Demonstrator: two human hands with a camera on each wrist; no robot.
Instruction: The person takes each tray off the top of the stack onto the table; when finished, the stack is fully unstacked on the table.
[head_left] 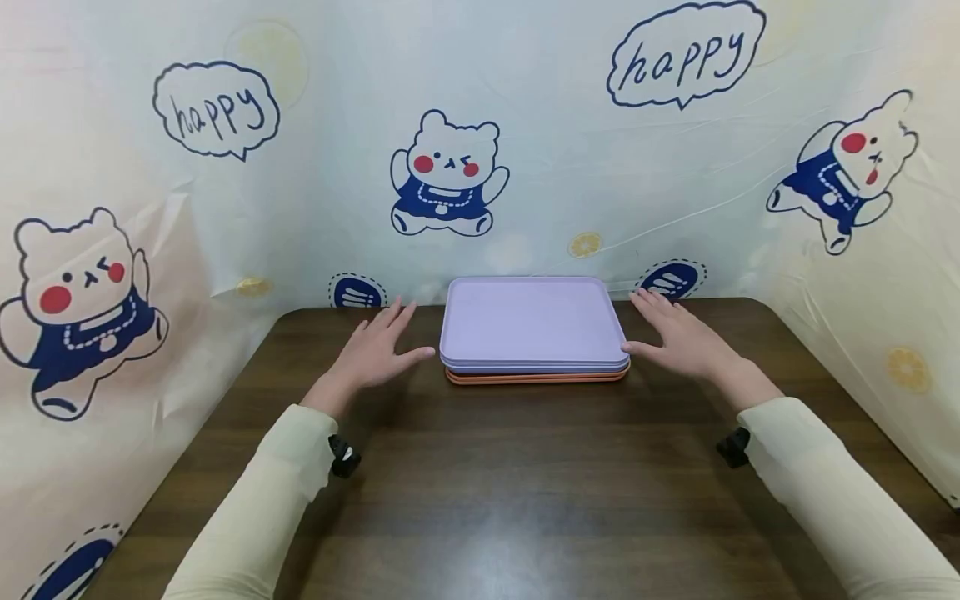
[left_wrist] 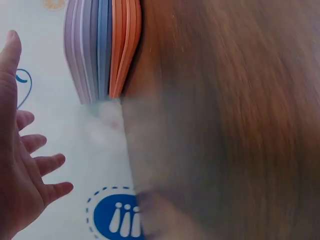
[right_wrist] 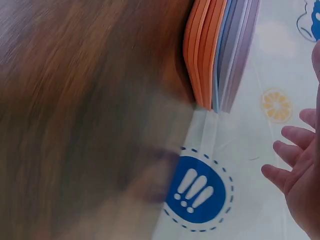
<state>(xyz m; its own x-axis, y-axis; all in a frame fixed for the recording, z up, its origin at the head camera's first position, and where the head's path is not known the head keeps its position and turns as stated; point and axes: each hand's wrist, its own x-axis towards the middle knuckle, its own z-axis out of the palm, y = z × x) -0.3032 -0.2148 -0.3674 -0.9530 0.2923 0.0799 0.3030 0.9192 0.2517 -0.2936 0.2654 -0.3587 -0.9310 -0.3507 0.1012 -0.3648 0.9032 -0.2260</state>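
The trays (head_left: 534, 321) are lying stacked at twelve o'clock on the table (head_left: 517, 467). At their nine o'clock, the left hand (head_left: 372, 350) is holding its fingers spread, gripping nothing; at three o'clock, the right hand (head_left: 682, 337) is spreading likewise, thumb contact unclear.

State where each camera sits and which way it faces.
Head: on the head, facing forward and down at the tray stack and table; the left hand, right hand and sleeves show.
Left wrist: on that wrist, facing the tray stack's side; left hand shows at picture left.
Right wrist: on that wrist, facing the same tray stack; right hand shows at picture right.
Shared: both wrist views show the tray stack, table and printed backdrop.
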